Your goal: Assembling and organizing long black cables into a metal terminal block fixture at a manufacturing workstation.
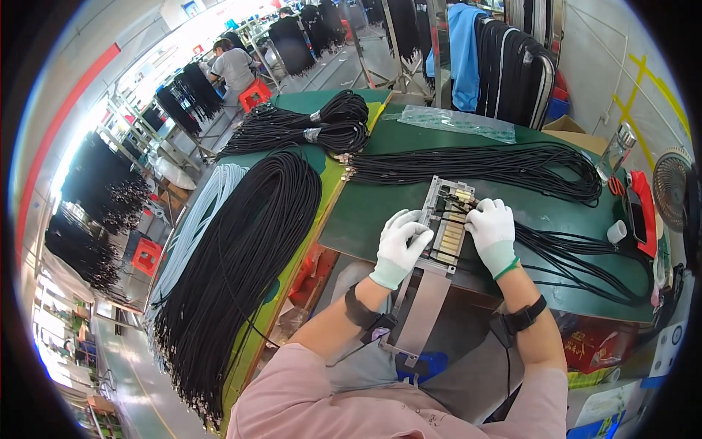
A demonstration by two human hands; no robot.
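Far left: a thick hank of black cables (241,271) drapes over the near-left table edge, beside pale blue cables (196,227). Centre: the left hand (401,245), in a white glove, rests curled against the left side of a grey metal fixture (447,223) on the green table (365,212); whether it grips anything cannot be told. Right of the fixture, the gloved right hand (491,228) pinches thin black wires (570,260) at the fixture's far-right edge. Beyond lies a long black cable bundle (482,164). Far right: a red tray (643,208) and a small fan (671,186).
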